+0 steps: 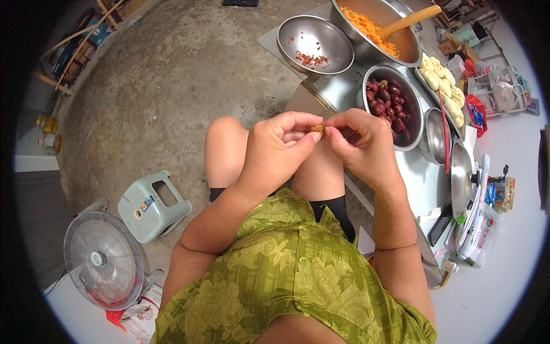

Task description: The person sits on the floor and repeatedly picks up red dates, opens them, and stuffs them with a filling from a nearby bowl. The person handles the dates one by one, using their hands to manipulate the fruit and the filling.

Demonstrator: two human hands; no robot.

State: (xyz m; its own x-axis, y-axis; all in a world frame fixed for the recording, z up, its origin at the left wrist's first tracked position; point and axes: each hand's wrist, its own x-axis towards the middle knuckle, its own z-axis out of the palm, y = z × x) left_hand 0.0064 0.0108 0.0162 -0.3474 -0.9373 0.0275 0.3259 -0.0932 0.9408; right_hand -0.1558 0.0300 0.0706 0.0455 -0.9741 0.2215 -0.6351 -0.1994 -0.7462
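Note:
Over my knees, my left hand (277,146) pinches a small brown piece of food (317,128), perhaps date flesh, between thumb and fingers. The fingertips of my right hand (367,144) grip the same piece from its other side. Just beyond my right hand is a deep steel bowl (414,139) of dark red dates (383,103), wrinkled and glossy. Farther off, at the table corner, a wide steel bowl (331,38) holds scattered reddish scraps (311,60).
A large steel basin (412,53) holds orange shreds and a wooden handle (410,20). Right of the dates are a tray of pale dough pieces (442,81), a small steel bowl (435,137), red chopsticks (443,129) and a lid (460,178). A plastic stool (148,210) and fan (103,262) stand left.

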